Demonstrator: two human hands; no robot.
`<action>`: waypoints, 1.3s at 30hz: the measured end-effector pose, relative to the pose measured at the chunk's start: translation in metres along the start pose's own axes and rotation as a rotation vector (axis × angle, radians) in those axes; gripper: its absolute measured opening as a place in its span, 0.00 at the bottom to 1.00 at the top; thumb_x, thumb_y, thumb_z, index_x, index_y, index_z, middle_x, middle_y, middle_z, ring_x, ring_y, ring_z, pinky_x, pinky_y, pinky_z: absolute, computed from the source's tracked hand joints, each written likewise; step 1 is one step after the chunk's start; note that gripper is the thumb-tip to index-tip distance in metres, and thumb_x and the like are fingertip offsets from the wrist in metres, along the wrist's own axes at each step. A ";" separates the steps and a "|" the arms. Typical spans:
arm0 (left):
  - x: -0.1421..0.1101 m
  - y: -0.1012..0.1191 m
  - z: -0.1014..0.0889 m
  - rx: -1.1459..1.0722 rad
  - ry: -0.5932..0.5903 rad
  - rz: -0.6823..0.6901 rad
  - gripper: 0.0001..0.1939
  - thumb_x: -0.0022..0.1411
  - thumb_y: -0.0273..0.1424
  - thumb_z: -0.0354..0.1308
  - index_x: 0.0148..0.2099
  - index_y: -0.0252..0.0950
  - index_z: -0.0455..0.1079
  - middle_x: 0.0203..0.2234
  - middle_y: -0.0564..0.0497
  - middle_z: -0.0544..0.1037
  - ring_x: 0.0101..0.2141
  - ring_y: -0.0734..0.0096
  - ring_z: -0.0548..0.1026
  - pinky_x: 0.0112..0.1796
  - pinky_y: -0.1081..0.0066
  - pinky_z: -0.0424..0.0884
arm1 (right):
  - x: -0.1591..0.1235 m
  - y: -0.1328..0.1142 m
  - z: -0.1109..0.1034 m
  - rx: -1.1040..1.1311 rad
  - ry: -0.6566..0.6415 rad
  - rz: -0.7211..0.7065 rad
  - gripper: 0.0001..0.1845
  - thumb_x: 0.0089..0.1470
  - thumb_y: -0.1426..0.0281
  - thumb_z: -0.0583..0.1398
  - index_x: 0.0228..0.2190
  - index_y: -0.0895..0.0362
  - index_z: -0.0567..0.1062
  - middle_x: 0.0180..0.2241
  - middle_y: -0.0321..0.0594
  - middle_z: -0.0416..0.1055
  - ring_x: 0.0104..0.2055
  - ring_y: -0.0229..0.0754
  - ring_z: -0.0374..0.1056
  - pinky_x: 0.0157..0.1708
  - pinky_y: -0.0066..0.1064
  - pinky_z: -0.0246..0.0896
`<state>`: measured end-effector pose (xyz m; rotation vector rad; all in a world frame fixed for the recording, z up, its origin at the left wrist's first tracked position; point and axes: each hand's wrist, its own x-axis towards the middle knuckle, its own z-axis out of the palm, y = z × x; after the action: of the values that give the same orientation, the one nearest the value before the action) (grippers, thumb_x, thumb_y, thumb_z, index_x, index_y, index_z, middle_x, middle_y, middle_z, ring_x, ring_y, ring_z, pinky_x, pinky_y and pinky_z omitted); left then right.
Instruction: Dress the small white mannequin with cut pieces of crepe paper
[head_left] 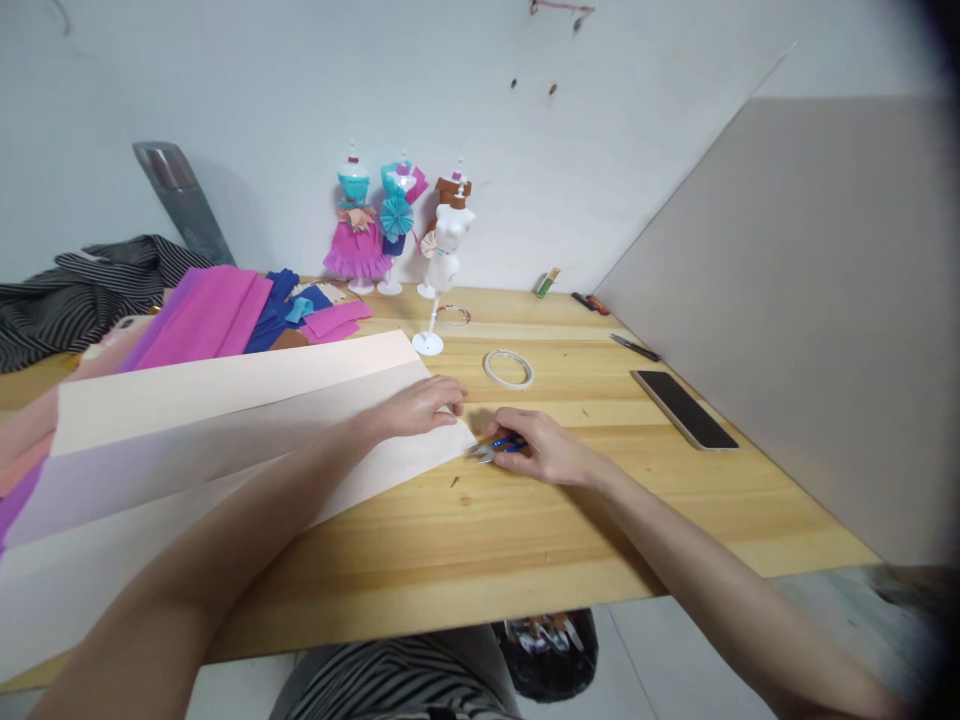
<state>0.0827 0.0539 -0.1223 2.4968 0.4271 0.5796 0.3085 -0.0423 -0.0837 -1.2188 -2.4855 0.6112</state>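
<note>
A long pale crepe paper sheet [382, 455], cream and whitish with fold lines, stretches over the left of the table. My left hand [424, 405] rests at its right edge, fingers curled over the edge and thumb close to the index finger. Small blue-handled thread snips [511, 441] are gripped in my right hand [547, 447]. Their metal blades point left and meet the sheet's lower right corner. Just beyond both hands lies a white roll of tape [508, 369].
White mini mannequins, one bare [450, 235] and several dressed, stand by the wall. Coloured paper pieces [202, 320], striped cloth [97, 290] and a bottle [184, 200] are at left. A phone [686, 410] and a dark cutter [635, 347] lie right. Below hangs a black bag [551, 665].
</note>
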 end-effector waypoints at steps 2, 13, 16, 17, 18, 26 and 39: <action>0.000 0.001 -0.002 0.008 0.018 -0.003 0.04 0.61 0.29 0.55 0.39 0.37 0.70 0.47 0.44 0.74 0.52 0.61 0.69 0.53 0.59 0.63 | 0.000 -0.004 0.001 0.024 0.002 -0.028 0.15 0.50 0.64 0.61 0.39 0.58 0.70 0.33 0.42 0.72 0.31 0.41 0.66 0.32 0.30 0.58; -0.019 0.012 -0.066 0.490 0.113 -0.586 0.08 0.58 0.27 0.50 0.33 0.35 0.72 0.33 0.44 0.78 0.38 0.60 0.75 0.40 0.65 0.70 | 0.025 -0.006 0.022 0.077 0.189 0.052 0.11 0.42 0.78 0.59 0.31 0.57 0.75 0.28 0.38 0.74 0.29 0.39 0.68 0.29 0.27 0.59; -0.043 0.012 -0.076 0.584 0.092 -0.698 0.09 0.59 0.30 0.50 0.32 0.36 0.71 0.32 0.45 0.78 0.37 0.59 0.75 0.38 0.66 0.70 | 0.037 -0.001 0.024 0.112 0.237 0.076 0.11 0.43 0.78 0.60 0.32 0.57 0.77 0.32 0.40 0.77 0.31 0.40 0.70 0.31 0.28 0.61; -0.051 0.011 -0.078 0.614 0.087 -0.723 0.09 0.59 0.32 0.50 0.33 0.36 0.71 0.34 0.45 0.78 0.39 0.58 0.74 0.38 0.65 0.70 | 0.042 0.001 0.025 0.113 0.244 0.077 0.12 0.44 0.78 0.60 0.33 0.57 0.77 0.33 0.40 0.77 0.32 0.41 0.71 0.32 0.28 0.62; -0.059 0.010 -0.080 0.644 0.085 -0.741 0.10 0.60 0.33 0.50 0.35 0.36 0.72 0.36 0.44 0.77 0.41 0.57 0.74 0.40 0.63 0.69 | 0.048 0.002 0.025 0.106 0.243 0.080 0.13 0.44 0.77 0.61 0.35 0.57 0.78 0.33 0.41 0.78 0.32 0.41 0.71 0.32 0.29 0.62; -0.106 -0.017 -0.090 0.803 0.077 -0.767 0.16 0.66 0.37 0.44 0.48 0.36 0.68 0.49 0.38 0.71 0.53 0.51 0.66 0.51 0.54 0.63 | 0.089 0.002 0.035 -0.089 0.113 0.062 0.18 0.48 0.74 0.61 0.42 0.53 0.78 0.44 0.42 0.78 0.40 0.46 0.74 0.38 0.32 0.65; -0.108 -0.067 -0.103 0.818 0.176 -0.703 0.19 0.66 0.34 0.44 0.56 0.35 0.64 0.54 0.37 0.69 0.59 0.50 0.58 0.53 0.50 0.59 | 0.128 0.012 0.032 -0.102 0.153 0.159 0.12 0.51 0.70 0.61 0.39 0.55 0.79 0.36 0.41 0.79 0.36 0.44 0.73 0.34 0.29 0.61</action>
<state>-0.0710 0.1075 -0.1153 2.7160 1.8149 0.3620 0.2262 0.0594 -0.1064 -1.4539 -2.3343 0.4161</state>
